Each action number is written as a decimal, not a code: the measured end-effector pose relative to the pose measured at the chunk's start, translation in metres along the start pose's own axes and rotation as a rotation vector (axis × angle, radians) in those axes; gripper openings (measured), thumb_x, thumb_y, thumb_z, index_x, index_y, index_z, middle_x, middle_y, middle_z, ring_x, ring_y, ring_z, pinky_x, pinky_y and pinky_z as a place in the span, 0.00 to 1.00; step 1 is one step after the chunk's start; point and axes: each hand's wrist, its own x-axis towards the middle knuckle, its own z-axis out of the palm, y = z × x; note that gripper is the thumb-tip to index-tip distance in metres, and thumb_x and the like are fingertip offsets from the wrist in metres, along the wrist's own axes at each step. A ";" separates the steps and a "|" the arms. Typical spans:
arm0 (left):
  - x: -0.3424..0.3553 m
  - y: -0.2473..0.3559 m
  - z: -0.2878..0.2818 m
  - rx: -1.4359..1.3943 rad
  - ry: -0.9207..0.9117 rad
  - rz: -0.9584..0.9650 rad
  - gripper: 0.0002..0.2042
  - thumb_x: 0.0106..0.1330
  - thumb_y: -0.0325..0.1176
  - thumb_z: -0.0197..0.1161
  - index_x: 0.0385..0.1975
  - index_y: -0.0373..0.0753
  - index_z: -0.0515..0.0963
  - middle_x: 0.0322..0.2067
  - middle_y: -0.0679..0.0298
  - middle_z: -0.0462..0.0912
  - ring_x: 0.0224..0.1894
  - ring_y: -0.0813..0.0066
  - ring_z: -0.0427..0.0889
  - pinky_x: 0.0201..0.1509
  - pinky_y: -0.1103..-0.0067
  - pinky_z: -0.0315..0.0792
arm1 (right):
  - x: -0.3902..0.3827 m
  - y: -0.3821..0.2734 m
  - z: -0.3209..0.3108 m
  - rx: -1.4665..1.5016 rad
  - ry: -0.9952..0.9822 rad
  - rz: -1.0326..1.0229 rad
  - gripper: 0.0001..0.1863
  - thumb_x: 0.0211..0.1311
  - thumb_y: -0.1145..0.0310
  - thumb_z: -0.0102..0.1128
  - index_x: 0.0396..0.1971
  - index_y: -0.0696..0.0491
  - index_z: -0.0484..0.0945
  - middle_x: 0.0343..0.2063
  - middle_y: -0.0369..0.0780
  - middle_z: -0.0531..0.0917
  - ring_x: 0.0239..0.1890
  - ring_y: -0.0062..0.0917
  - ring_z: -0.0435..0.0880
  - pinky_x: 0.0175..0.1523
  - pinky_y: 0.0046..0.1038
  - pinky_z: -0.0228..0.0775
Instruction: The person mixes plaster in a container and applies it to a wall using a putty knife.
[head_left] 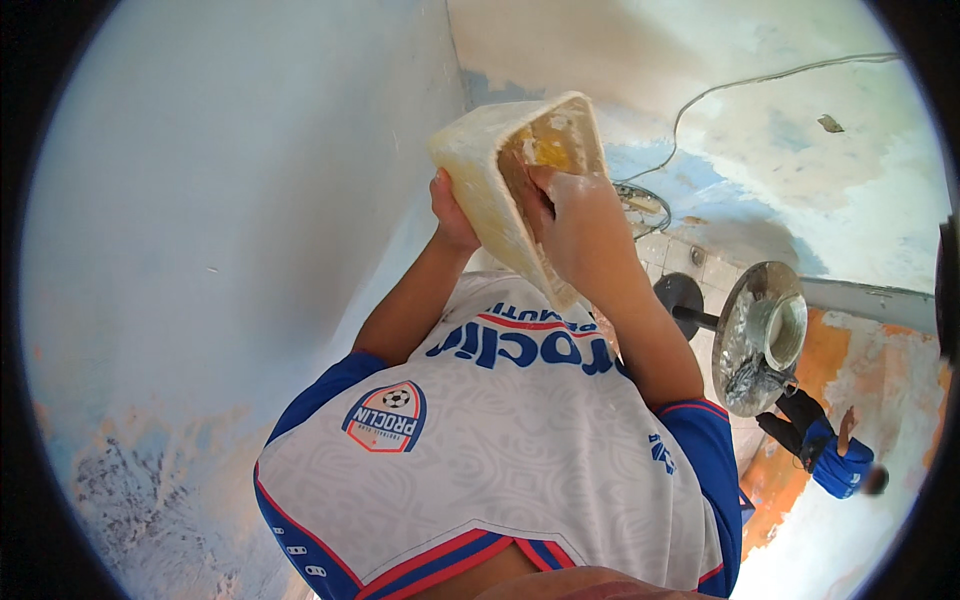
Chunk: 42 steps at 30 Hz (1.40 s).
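A scuffed cream plastic tub (480, 150) is tilted up in front of my chest, with yellow and brown residue inside. My left hand (452, 208) grips its outer left side, fingers curled against the wall of the tub. My right hand (575, 225) reaches into the tub's open mouth with bent, closed fingers; their tips are hidden inside, and I cannot make out what they hold.
Patchy painted walls (220, 180) surround me, with a loose cable (760, 80) on the right. A round pedestal stand (735, 370) at the right carries a paint-spattered metal container (785, 330). Beyond it is a person in blue (840, 460), near orange patches of wall.
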 end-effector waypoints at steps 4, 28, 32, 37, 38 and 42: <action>0.004 0.009 0.019 -0.046 0.002 -0.018 0.41 0.71 0.69 0.44 0.72 0.40 0.65 0.65 0.56 0.75 0.66 0.61 0.76 0.68 0.64 0.72 | -0.010 0.007 -0.029 0.152 0.041 0.064 0.12 0.67 0.69 0.63 0.45 0.58 0.86 0.36 0.52 0.88 0.37 0.48 0.88 0.44 0.42 0.80; 0.030 0.005 0.072 -0.120 0.137 -0.258 0.35 0.77 0.62 0.40 0.72 0.40 0.64 0.65 0.55 0.75 0.65 0.60 0.77 0.69 0.62 0.73 | 0.021 0.034 -0.098 0.189 0.259 0.017 0.12 0.72 0.74 0.62 0.52 0.55 0.74 0.30 0.39 0.89 0.28 0.13 0.79 0.34 0.19 0.71; 0.032 -0.004 0.058 -0.171 0.174 -0.226 0.35 0.77 0.62 0.40 0.72 0.42 0.64 0.64 0.56 0.76 0.64 0.60 0.78 0.67 0.62 0.74 | 0.004 0.032 -0.083 0.275 0.228 0.130 0.11 0.73 0.72 0.62 0.50 0.56 0.73 0.31 0.41 0.89 0.32 0.13 0.81 0.37 0.18 0.73; 0.037 -0.010 0.063 -0.128 0.190 -0.197 0.35 0.76 0.63 0.40 0.72 0.42 0.64 0.64 0.57 0.76 0.64 0.59 0.78 0.67 0.62 0.74 | -0.015 0.021 -0.091 0.290 0.100 0.116 0.08 0.72 0.75 0.61 0.45 0.56 0.72 0.27 0.39 0.86 0.29 0.12 0.79 0.35 0.18 0.71; 0.039 -0.014 0.064 -0.149 0.168 -0.190 0.35 0.76 0.63 0.40 0.72 0.42 0.64 0.64 0.56 0.76 0.64 0.59 0.78 0.67 0.62 0.74 | -0.018 0.021 -0.093 0.347 0.082 0.117 0.08 0.71 0.76 0.61 0.43 0.56 0.71 0.25 0.38 0.85 0.27 0.12 0.77 0.35 0.17 0.70; 0.040 -0.027 0.079 -0.149 0.170 -0.176 0.36 0.76 0.63 0.40 0.73 0.42 0.63 0.65 0.56 0.75 0.65 0.57 0.77 0.68 0.61 0.73 | -0.033 0.029 -0.104 0.431 0.140 0.035 0.08 0.70 0.78 0.62 0.38 0.56 0.70 0.23 0.35 0.82 0.25 0.11 0.75 0.32 0.17 0.69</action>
